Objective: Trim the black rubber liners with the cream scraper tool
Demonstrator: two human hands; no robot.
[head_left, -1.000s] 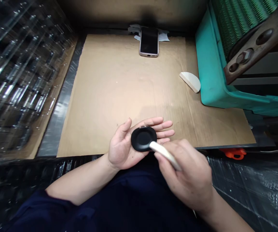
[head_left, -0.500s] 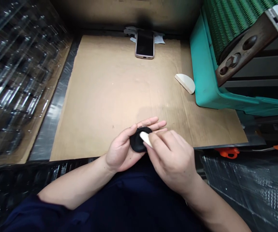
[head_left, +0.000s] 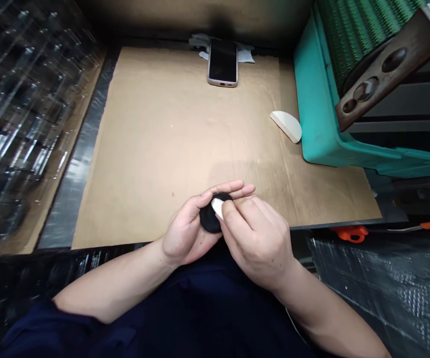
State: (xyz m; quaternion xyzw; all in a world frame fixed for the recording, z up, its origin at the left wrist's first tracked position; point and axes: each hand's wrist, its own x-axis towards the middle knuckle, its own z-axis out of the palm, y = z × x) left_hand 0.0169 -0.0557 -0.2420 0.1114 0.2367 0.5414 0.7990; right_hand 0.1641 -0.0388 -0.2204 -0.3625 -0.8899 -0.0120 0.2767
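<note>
Close to my body, above the front edge of the cardboard sheet (head_left: 151,139), my left hand (head_left: 188,233) cradles a round black disc-like piece (head_left: 207,221) on its palm. The thumb rests at the disc's rim and the other fingers extend behind it. My right hand (head_left: 260,238) pinches a small white piece (head_left: 218,206) between thumb and fingertips, its rounded end against the black face. How much of the white piece lies inside the fingers is hidden. A separate white half-moon piece (head_left: 287,126) lies on the cardboard at the right.
A phone (head_left: 223,63) lies on a white cloth (head_left: 246,54) at the back. The right side holds a turquoise bin (head_left: 314,99), a green ridged part (head_left: 360,30) and a rusty metal bracket (head_left: 390,74). Clear plastic trays (head_left: 24,114) stand left; an orange-handled tool (head_left: 351,232) lies lower right.
My right hand has shifted slightly left with the white piece, across the black disc. My left hand still holds the disc, nearly in place. The whole view has shifted slightly.
</note>
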